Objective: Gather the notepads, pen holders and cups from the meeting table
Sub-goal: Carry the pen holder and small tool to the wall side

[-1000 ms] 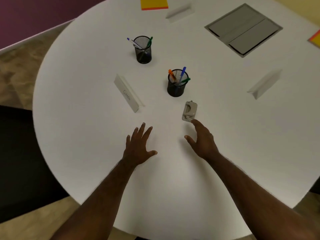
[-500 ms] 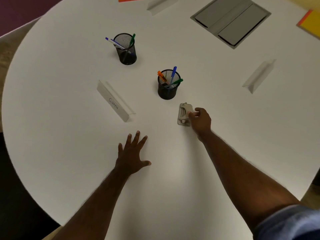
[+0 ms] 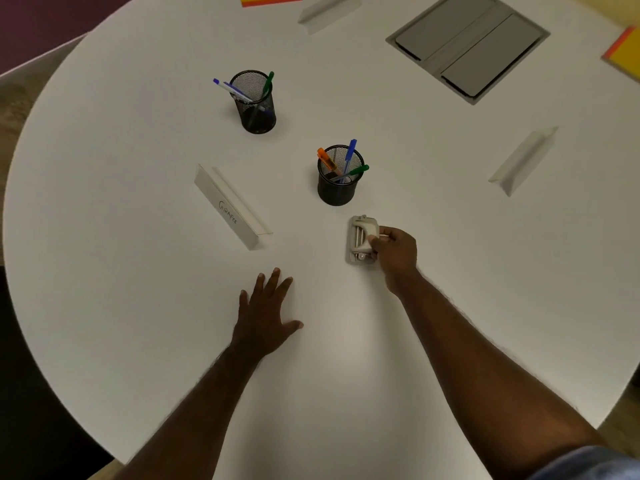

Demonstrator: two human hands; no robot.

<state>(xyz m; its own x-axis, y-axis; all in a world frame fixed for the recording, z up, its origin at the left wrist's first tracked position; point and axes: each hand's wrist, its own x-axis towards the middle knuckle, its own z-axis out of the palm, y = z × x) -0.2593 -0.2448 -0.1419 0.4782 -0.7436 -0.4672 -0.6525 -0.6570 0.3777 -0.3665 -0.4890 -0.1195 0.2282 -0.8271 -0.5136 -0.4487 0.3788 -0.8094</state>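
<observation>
Pinching the punch (image 3: 360, 239), the right hand (image 3: 394, 254) has a narrow grip w/ fingers curled on its handle; punch sits flat on the tabletop (image 3: 450, 271), just below the near holder (image 3: 337, 181). Left hand (image 3: 266, 313) lies flat, fingers spread, holding nothing. Far holder (image 3: 256, 105) is up-left, notepads (image 3: 270, 0) at the far rim; no cups visible. Step, prob.: clearing the punch, not a listed item. Next: reach the near holder, grasp it upright so pens stay in.
</observation>
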